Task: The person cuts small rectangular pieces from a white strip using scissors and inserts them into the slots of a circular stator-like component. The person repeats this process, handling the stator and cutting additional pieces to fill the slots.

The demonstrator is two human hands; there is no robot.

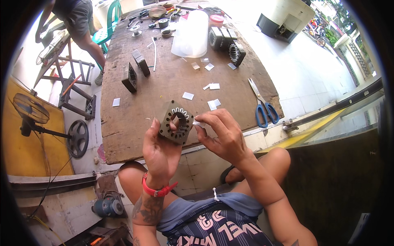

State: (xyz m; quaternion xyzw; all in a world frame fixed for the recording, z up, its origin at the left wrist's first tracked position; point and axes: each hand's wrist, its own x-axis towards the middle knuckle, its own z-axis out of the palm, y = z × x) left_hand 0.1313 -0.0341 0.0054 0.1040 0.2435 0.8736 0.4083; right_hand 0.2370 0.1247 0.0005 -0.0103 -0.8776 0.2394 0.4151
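My left hand [161,152] grips a square metal motor stator core [167,130] above the table's near edge, a finger showing through its round bore. White liners sit in several slots along the upper part of the bore; the other slots look dark. Close to the core's right side, my right hand [223,133] pinches a small white slip of insulation paper [198,123] between thumb and fingertips. Loose white slips [188,96] lie on the wood beyond my hands.
Blue-handled scissors [262,107] lie at the wooden table's [139,119] right edge. Further stator cores [129,78] stand left and back right [237,55]. A translucent plastic sheet [191,39] lies at the back. A fan [32,108] stands left; another person [78,20] is at the far left.
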